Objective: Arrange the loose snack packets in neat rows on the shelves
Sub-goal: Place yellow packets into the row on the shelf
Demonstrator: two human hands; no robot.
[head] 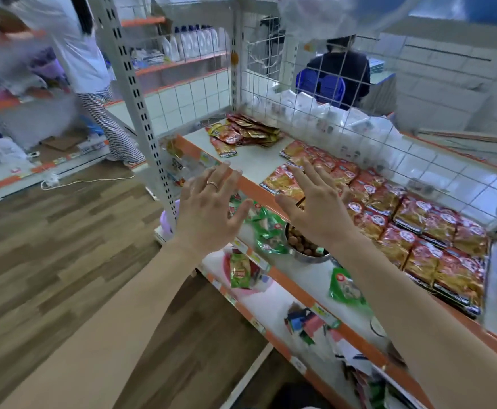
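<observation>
Both hands above the shelf edge, holding nothing.
The left hand [209, 208] and right hand [318, 208] are spread flat near red snack packets [389, 219].

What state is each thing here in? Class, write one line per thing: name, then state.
Left hand: open, fingers spread, holding nothing.
Right hand: open, fingers spread, holding nothing.
Red packets: flat, in neat overlapping rows on the upper shelf.
Far pile of packets: heaped, untidy.
Green packets: loose, scattered on the lower shelf.
Metal bowl: upright, filled with brown pieces.
</observation>
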